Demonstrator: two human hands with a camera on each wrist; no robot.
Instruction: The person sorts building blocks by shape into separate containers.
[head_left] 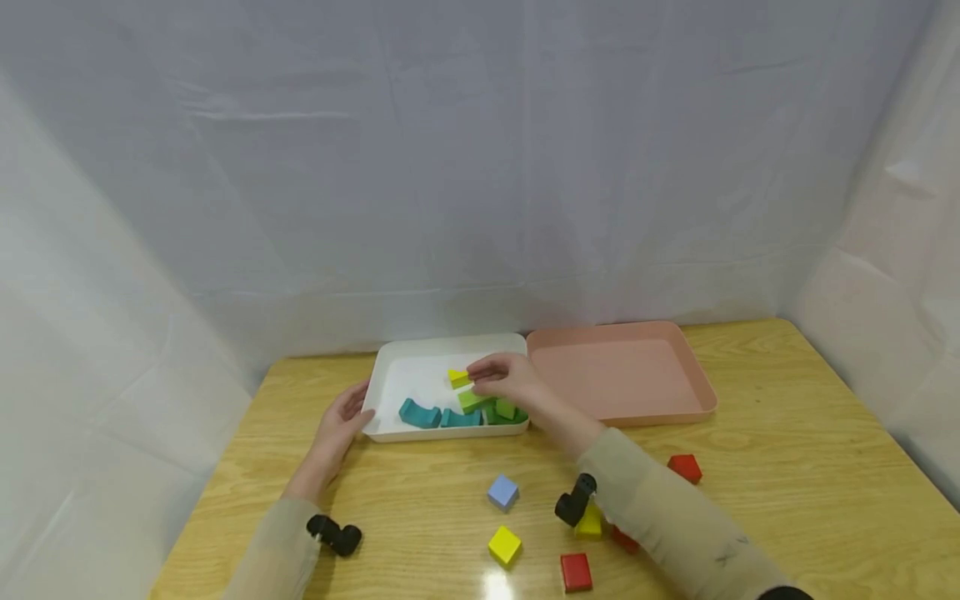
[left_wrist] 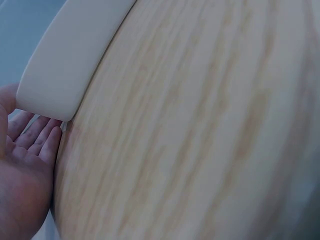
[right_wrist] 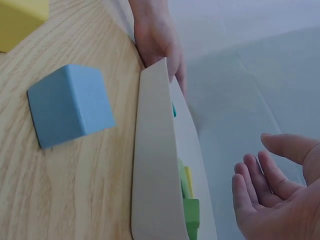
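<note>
My left hand (head_left: 336,429) holds the near left corner of a white tray (head_left: 405,367), thumb at the rim and fingers along the outside. Over the tray's right half hovers my right hand (head_left: 513,382), its fingers loosely bent with nothing between them in the right wrist view. Just by those fingertips in the head view lies a yellow block (head_left: 457,380). A light green block (head_left: 471,402) is below it, and a small green block (head_left: 506,408) sits by a darker green piece at the near right. Two teal curved blocks (head_left: 418,414) lie along the tray's near side.
A pink tray (head_left: 615,375) stands against the white tray's right side. On the wooden table nearer me are a blue block (head_left: 503,493), a yellow block (head_left: 505,547) and a red block (head_left: 576,572). Another red block (head_left: 685,468) lies right of my right sleeve.
</note>
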